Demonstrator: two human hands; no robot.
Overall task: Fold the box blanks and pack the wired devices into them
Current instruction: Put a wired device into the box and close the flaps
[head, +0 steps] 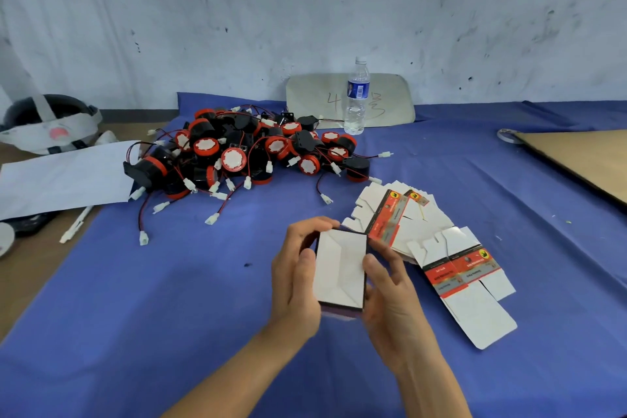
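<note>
A folded white box (340, 270) shows its closed end flaps, held above the blue cloth between both hands. My left hand (296, 276) grips its left side, thumb on the face and fingers curled over the top edge. My right hand (390, 288) grips the right side with the thumb on the box's edge. Flat box blanks (403, 214), white with red and grey print, lie fanned out just right of the hands, and one blank (470, 285) lies apart. A heap of black-and-red wired devices (244, 153) with white plugs sits behind.
A water bottle (356, 98) stands at the back against a pale board (390, 102). White paper (64, 176) and a pen (76, 224) lie at the left, with a helmet (47, 122) behind them. Brown cardboard (590, 159) covers the right edge of the blue cloth (169, 299).
</note>
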